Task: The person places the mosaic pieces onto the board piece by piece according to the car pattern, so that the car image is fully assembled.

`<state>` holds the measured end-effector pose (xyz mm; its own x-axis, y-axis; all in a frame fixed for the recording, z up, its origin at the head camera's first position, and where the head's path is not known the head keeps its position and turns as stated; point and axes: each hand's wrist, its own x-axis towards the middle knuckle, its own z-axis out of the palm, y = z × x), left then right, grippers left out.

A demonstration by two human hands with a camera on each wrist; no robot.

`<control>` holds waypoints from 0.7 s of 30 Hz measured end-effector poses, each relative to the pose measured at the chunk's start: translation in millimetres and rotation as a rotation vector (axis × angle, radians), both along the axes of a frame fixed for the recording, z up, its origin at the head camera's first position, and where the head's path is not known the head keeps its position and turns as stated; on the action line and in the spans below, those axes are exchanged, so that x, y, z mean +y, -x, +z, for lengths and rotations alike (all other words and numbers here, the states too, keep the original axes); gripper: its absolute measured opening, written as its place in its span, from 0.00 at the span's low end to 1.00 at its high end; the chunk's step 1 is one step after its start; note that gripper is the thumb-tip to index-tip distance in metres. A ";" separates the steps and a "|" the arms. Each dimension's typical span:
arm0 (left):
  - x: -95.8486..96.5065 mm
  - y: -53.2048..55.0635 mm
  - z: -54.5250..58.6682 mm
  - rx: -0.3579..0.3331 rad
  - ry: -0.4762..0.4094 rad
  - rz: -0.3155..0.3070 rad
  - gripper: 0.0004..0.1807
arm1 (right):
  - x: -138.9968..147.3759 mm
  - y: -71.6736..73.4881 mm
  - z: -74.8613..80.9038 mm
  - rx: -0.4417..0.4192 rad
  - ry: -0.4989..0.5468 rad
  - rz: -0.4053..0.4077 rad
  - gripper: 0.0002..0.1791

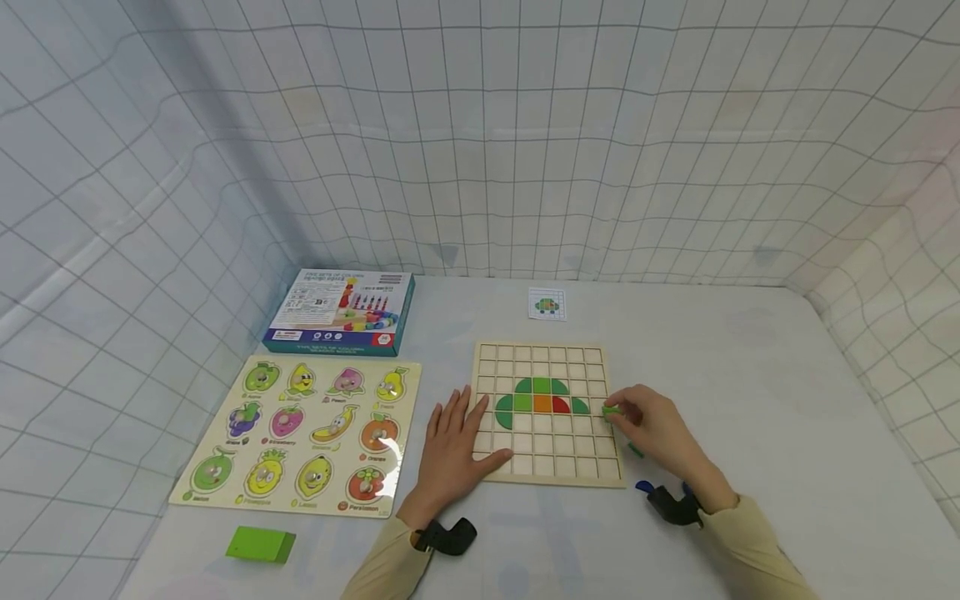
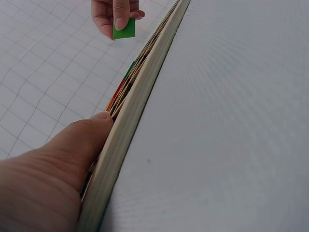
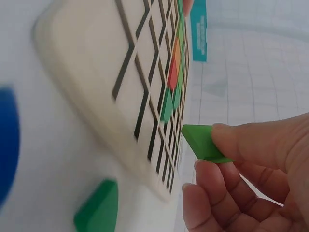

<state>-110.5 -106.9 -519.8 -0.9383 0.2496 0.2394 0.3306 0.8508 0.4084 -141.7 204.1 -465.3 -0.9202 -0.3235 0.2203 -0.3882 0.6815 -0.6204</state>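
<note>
A light green square tile (image 3: 200,140) is pinched between the thumb and fingers of my right hand (image 1: 656,423), above the right edge of the wooden grid board (image 1: 555,469). My left hand (image 1: 453,450) rests on the board's left edge with its fingers spread and the thumb along the lower left corner. On the board, green, orange and red tiles (image 1: 542,403) form a shape across the middle rows, with a dark green rounded tile (image 1: 580,406) at its right end. Another dark green tile (image 3: 98,208) lies on the table beside the board, partly under my right hand.
Behind the board lies a small pattern card (image 1: 547,305). To the left are a fruit puzzle board (image 1: 296,437) and a boxed toy set (image 1: 341,312). A green block (image 1: 260,544) sits near the front left. Gridded cloth walls (image 1: 525,167) enclose the table.
</note>
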 end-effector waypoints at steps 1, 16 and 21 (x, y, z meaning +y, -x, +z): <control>0.0 0.1 0.2 0.000 -0.001 0.000 0.47 | -3.7 -0.1 0.6 0.009 0.007 0.015 0.09; 0.3 0.0 1.7 0.009 -0.001 -0.006 0.47 | -62.6 3.6 2.9 -0.062 0.038 0.201 0.07; -0.5 -0.5 0.8 0.021 -0.001 -0.009 0.47 | -77.7 5.5 1.4 -0.087 0.026 0.223 0.05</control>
<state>-110.0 -107.3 -519.0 -0.9306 0.2581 0.2594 0.3470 0.8475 0.4017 -147.2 126.4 -463.9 -0.8423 -0.5164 0.1545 -0.4721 0.5684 -0.6738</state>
